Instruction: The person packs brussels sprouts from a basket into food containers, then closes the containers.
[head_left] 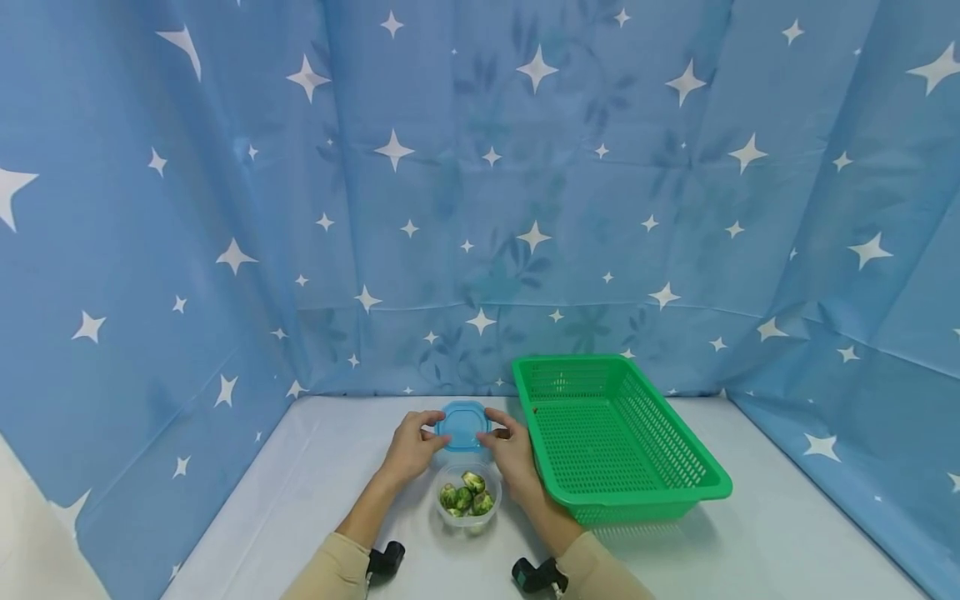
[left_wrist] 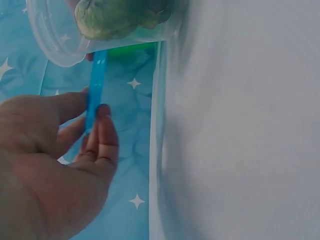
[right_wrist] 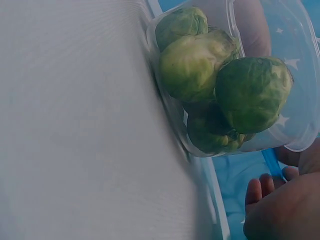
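Note:
A blue lid [head_left: 462, 427] is pinched at its left edge by my left hand [head_left: 410, 446] and at its right edge by my right hand [head_left: 513, 452]. In the left wrist view the lid [left_wrist: 96, 90] appears edge-on, with the thumb and fingers of my left hand [left_wrist: 60, 155] on either side of it. Just nearer than the lid stands a clear plastic container [head_left: 443, 518] on the table, its top uncovered. Several Brussels sprouts [right_wrist: 255, 92] lie inside it. My right hand [right_wrist: 287, 210] is partly cut off in the right wrist view.
A green plastic basket [head_left: 716, 490] stands on the white table [head_left: 780, 533], close to my right forearm. Behind the table hangs a blue curtain [head_left: 450, 200] with white stars. Black wrist cameras [head_left: 386, 560] are strapped to both wrists.

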